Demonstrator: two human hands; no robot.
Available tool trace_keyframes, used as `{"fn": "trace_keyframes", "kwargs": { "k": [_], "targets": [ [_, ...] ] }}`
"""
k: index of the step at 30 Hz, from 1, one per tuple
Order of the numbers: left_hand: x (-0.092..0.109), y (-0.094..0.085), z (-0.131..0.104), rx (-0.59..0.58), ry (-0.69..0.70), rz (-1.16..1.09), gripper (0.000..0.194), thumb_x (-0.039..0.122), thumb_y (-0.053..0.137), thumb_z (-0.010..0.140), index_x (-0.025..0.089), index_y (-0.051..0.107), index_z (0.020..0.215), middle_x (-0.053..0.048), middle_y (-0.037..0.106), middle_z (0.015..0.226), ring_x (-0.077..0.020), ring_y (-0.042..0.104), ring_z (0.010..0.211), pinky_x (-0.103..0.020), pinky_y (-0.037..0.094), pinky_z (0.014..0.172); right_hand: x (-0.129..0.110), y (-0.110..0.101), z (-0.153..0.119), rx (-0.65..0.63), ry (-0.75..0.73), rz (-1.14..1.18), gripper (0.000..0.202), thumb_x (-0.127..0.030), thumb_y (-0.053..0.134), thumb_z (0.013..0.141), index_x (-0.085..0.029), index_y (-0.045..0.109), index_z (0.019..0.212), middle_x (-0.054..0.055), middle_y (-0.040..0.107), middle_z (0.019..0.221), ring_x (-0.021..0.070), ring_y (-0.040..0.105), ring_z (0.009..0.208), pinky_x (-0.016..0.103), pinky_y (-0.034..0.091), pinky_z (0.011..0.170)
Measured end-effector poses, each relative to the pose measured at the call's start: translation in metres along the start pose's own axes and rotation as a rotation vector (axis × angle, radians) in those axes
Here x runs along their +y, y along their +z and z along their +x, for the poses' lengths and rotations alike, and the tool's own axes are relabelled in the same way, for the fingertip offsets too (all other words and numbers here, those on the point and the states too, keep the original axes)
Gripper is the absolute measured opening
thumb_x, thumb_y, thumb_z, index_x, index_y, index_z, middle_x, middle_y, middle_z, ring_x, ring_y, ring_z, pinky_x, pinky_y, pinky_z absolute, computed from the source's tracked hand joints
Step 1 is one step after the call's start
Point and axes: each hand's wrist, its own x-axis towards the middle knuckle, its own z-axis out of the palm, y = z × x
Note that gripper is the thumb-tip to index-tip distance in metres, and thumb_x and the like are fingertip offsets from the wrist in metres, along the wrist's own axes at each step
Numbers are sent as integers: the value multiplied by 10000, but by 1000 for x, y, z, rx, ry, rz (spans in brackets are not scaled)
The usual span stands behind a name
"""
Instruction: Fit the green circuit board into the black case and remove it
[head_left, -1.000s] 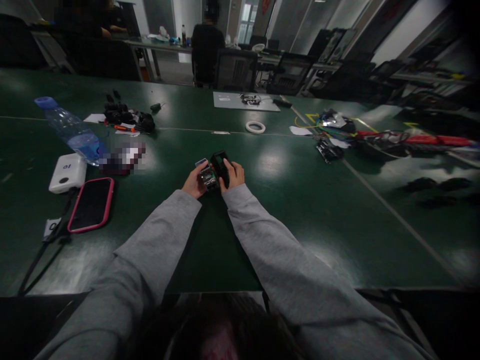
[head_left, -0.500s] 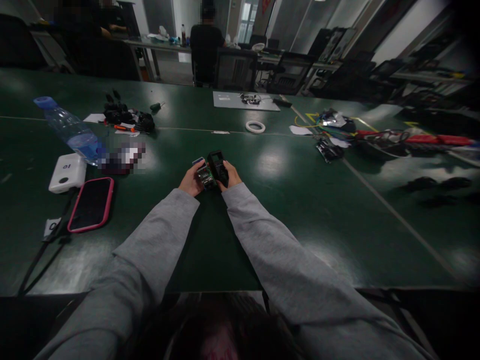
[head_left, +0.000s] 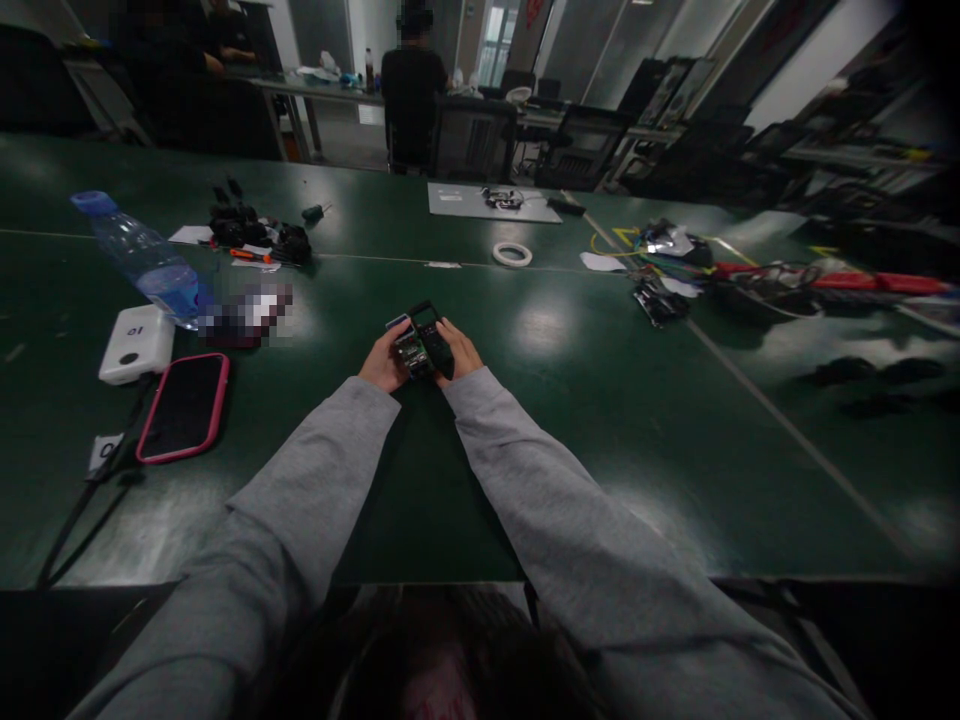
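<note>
Near the middle of the dark green table [head_left: 585, 400], both of my hands are close together. My left hand [head_left: 384, 362] is closed around a small green circuit board [head_left: 412, 355] that carries metallic components. In my right hand [head_left: 461, 348] is a black plastic casing [head_left: 439, 350] with an open frame at its upper end. The casing tilts against the right edge of the board, and its lower part is over my right fingers' side. Whether the two parts are joined, I cannot tell.
To the left are a plastic bottle [head_left: 169, 285], a white box [head_left: 137, 345] with a cable, and a pink-edged phone [head_left: 184, 408]. A roll of tape [head_left: 512, 254] lies ahead. Cables and a red bundle [head_left: 840, 278] occupy the right. A person [head_left: 411, 85] sits beyond the table.
My right hand has turned the black casing and brought it closer over the circuit board. The right fingers now lie further along its outer side. My left hand stays nearly still.
</note>
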Motion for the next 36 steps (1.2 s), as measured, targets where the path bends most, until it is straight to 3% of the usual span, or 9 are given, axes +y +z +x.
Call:
{"fn": "trace_keyframes", "kwargs": {
  "k": [5,12,21,30,36],
  "targets": [
    [-1,-2,2,-40,-2,8,227,345,633,825,145,681,921,-63,741,839,-211,710,864,-355,560,871,4,3,1,45,-12,26,699,-195,595,781,-131,377,1442,138,361,1479,218,360,1387,415,353,1166],
    [-2,-4,4,-23,0,33,233,368,635,823,171,699,930,-57,744,832,-216,704,902,-350,550,883,-1,1,1,31,24,23,675,-204,589,812,-189,376,1452,110,362,1482,228,377,1376,445,363,1160],
    [-5,-5,7,-14,20,53,239,352,667,807,150,700,929,-35,736,819,-162,690,775,-291,527,775,7,3,-1,3,-41,31,811,-160,629,761,-196,307,1505,100,316,1504,245,338,1397,434,338,1182],
    [-4,-3,5,-2,4,85,243,354,673,803,147,695,929,-27,721,768,-148,681,716,-274,519,707,3,-1,-1,-14,-22,1,756,-174,634,754,-205,376,1464,100,320,1501,256,362,1378,447,361,1159],
    [-4,-5,7,-28,4,54,244,360,671,802,149,692,922,-30,726,780,-163,692,752,-307,536,804,3,3,-2,18,-4,40,727,-182,637,742,-201,414,1434,97,343,1482,243,372,1366,421,356,1163]
  ]
}}
